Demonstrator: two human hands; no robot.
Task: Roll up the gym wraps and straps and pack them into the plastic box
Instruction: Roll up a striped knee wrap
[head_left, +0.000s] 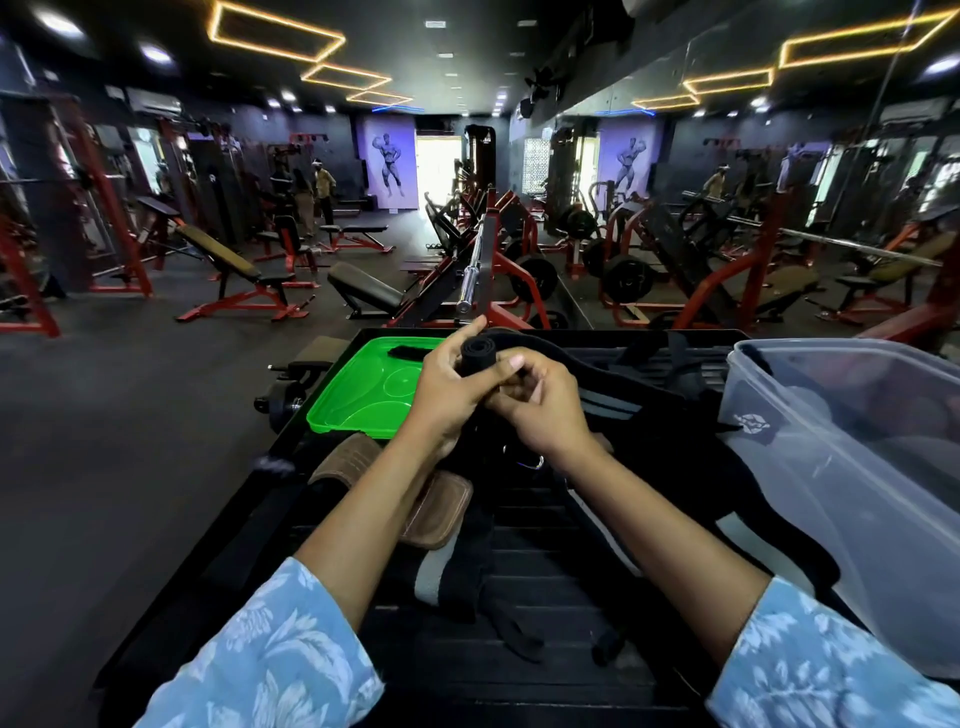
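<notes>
Both hands work over the black desk (545, 670): left hand (447, 395) has its grip clamped on the rolled black wrap (480, 358), right hand (545, 410) pinches its tail. Clear plastic box (852, 499) sits right, green lid (363, 389) far left.

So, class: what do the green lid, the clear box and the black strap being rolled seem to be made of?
Green lid: glossy moulded plastic, with reflections and raised ovals.
Clear box: translucent, slightly frosted plastic; dark shapes show through its wall.
Black strap, gripped by both hands: matte and flexible, probably woven fabric, since it coils tightly.
</notes>
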